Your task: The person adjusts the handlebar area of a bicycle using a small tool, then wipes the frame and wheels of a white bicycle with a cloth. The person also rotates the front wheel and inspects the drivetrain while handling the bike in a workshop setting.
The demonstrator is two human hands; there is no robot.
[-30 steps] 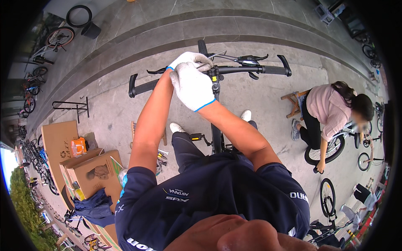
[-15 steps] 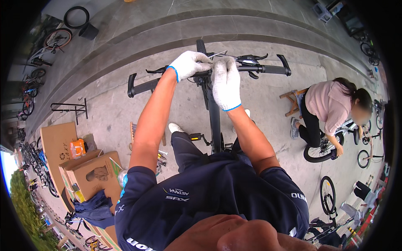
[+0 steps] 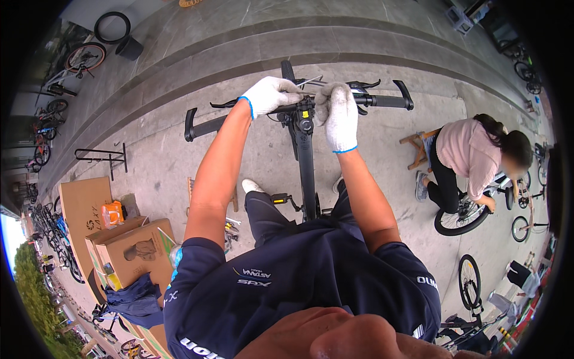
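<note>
A black bicycle handlebar [image 3: 382, 101] lies across the top of a dark frame [image 3: 305, 167]. My left hand [image 3: 272, 97], in a white glove with a blue cuff, is closed at the bar just left of the stem [image 3: 305, 125], fingertips pinched together. Past those fingers a thin pale rod or cable [image 3: 310, 79] slants right; whether it is held I cannot tell. My right hand [image 3: 341, 116], gloved alike, has its fingers curled at the bar right of the stem. What lies inside them is hidden. A small yellow mark shows on the stem.
At right a person [image 3: 481, 155] bends over a bicycle wheel [image 3: 462, 218] beside a wooden stool [image 3: 417, 148]. Cardboard boxes [image 3: 134, 251] and a black metal rack [image 3: 101, 155] stand at left. Wide grey steps [image 3: 239, 54] lie ahead. My shoe [image 3: 252, 186] is left of the frame.
My right hand has shifted right, away from the stem, uncovering its top and the yellow mark. My left hand has hardly moved. The person at right has moved a hand along the wheel.
</note>
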